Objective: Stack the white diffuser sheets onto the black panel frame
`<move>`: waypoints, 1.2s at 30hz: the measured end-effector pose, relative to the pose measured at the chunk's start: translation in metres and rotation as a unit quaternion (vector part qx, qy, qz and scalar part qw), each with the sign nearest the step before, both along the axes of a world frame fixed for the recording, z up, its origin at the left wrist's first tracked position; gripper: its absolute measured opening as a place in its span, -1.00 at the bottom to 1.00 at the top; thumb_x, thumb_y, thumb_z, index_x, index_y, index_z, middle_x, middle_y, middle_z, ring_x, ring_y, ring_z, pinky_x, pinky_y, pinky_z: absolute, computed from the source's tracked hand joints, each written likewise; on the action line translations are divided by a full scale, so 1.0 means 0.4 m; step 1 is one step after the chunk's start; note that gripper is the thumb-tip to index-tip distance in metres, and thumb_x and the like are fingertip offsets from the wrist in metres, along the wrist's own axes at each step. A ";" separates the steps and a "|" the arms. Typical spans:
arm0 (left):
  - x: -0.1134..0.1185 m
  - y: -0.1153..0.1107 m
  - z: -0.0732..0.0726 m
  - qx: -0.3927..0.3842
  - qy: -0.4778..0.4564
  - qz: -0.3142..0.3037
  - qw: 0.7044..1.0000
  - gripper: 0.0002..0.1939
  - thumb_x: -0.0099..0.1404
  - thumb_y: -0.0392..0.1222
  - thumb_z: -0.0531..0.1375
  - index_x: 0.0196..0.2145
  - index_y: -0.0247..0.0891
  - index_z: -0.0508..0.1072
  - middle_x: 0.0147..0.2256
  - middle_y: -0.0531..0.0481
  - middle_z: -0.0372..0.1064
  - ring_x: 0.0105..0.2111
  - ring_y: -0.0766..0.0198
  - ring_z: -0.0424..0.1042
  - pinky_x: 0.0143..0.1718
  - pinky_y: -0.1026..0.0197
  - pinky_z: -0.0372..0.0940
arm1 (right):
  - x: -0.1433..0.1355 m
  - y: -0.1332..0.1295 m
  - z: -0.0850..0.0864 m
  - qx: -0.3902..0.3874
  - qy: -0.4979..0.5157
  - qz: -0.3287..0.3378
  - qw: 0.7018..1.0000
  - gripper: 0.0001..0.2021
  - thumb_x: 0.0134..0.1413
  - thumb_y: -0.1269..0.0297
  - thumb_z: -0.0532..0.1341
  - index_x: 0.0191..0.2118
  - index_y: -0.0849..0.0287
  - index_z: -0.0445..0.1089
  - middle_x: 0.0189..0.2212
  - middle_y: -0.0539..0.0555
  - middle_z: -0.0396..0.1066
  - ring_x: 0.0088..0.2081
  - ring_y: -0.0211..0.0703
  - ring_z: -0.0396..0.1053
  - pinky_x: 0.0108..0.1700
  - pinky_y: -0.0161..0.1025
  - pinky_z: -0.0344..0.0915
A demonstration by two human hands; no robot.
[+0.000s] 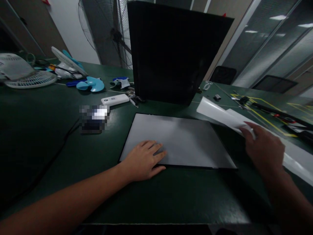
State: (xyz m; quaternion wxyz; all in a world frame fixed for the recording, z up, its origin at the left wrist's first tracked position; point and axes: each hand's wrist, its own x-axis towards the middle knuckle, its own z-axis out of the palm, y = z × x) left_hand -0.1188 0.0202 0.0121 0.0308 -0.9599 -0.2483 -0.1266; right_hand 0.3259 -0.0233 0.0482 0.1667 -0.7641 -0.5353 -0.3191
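Observation:
A flat grey-white panel with a thin black frame (pixel 186 138), like a display backlight panel, lies on the green table in front of me. My left hand (pixel 146 160) rests on its near left part, fingers spread and the thumb over the near edge. To the right of the panel, my right hand (pixel 265 148) pinches a glossy white sheet (pixel 216 112) between thumb and fingers. The sheet bends up off the table at its far left end. Another white sheet (pixel 299 151) shows under or behind it; I cannot tell whether they are separate.
Behind the panel a large black screen (pixel 176 52) stands upright. On the left are a white power bank (pixel 115 100), a blurred-out device with a cable, a light-blue fan blade (pixel 91 84) and white fan parts (pixel 31 78). Electronic parts (pixel 244 101) and yellow tape lines lie at right.

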 end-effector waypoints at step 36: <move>0.002 -0.024 0.017 0.054 -0.030 0.051 0.997 -0.54 0.42 -0.09 0.20 0.22 -0.27 0.42 0.14 -0.25 0.48 0.10 -0.11 0.47 0.10 -0.13 0.42 | -0.494 -0.047 -0.106 -0.156 -0.018 0.359 0.920 -0.64 0.41 0.23 0.18 0.23 0.11 0.46 0.22 0.10 0.46 0.20 0.05 0.42 0.20 0.10 0.35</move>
